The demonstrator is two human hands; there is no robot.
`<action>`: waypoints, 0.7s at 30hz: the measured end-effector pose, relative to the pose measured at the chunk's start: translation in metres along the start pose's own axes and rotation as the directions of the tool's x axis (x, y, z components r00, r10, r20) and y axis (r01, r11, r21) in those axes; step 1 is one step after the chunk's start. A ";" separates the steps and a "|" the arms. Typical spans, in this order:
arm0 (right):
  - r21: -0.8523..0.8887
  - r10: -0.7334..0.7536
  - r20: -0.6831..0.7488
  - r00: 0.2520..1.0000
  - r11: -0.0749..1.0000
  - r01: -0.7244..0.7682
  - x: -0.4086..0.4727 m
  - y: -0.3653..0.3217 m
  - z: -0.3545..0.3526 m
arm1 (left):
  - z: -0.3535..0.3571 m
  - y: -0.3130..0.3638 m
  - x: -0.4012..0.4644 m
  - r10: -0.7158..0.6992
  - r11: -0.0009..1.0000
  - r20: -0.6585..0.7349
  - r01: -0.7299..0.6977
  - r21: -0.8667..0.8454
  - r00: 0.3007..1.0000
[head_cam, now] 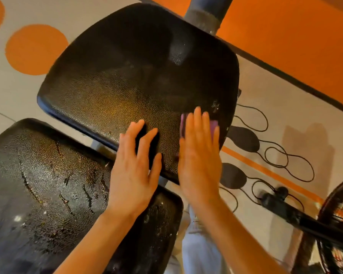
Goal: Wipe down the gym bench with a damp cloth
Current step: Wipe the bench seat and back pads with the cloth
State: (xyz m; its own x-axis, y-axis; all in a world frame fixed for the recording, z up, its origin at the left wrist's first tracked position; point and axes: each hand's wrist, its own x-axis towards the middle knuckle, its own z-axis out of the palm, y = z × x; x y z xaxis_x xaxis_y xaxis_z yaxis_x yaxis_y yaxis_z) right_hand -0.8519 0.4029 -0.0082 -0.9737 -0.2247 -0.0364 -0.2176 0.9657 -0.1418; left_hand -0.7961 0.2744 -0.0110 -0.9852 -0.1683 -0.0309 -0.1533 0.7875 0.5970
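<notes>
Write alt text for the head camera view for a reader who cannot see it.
Seen from above, the right hand presses a purple cloth flat near the right edge of a black padded bench pad, while the left hand rests open beside it. A second, cracked black pad lies lower left, and black cables trail across the grey and orange floor.

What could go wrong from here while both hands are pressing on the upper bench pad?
The right hand covers the purple cloth close to the upper pad's edge, so a stroke could run off it and drop the cloth among the cords on the floor. The left hand rests bare on a wet-looking surface and might slip. The lower pad is cracked, and the cloth could catch there later.
</notes>
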 end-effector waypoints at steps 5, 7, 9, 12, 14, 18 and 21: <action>-0.027 -0.175 0.060 0.983 0.984 0.177 -0.007 0.023 0.003 | 0.011 0.006 0.011 0.012 0.996 0.041 -0.008 -0.093 0.999; -0.017 -0.011 0.048 0.999 1.000 0.012 0.055 0.030 -0.004 | 0.012 0.004 0.010 0.015 0.997 0.045 -0.012 -0.073 0.999; 0.004 0.112 0.031 0.993 0.994 -0.112 0.068 0.023 -0.007 | 0.013 0.004 0.010 0.002 0.998 0.054 0.001 -0.059 0.999; 0.000 -0.056 0.039 0.998 0.998 0.056 -0.008 0.001 -0.009 | 0.014 0.005 0.012 -0.022 0.999 0.059 0.024 -0.046 0.998; 0.040 -0.194 0.090 0.977 0.981 0.192 -0.039 0.006 -0.015 | 0.015 0.006 0.012 -0.025 0.999 0.059 0.027 -0.035 0.998; 0.040 -0.101 0.086 0.991 0.994 0.098 0.088 0.045 -0.008 | 0.016 0.006 0.010 -0.008 1.000 0.036 0.009 -0.017 0.999; 0.001 0.111 0.054 0.992 0.994 -0.111 0.141 0.050 -0.004 | 0.017 0.006 0.011 -0.004 1.000 0.028 0.004 -0.009 1.000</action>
State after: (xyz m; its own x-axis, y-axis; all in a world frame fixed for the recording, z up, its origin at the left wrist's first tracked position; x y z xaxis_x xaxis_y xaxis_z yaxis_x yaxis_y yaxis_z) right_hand -1.0007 0.4196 -0.0163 -0.9868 -0.1228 -0.1056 -0.1077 0.9845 -0.1383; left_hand -0.8094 0.2875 -0.0217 -0.9864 -0.1549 -0.0557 -0.1569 0.7816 0.6037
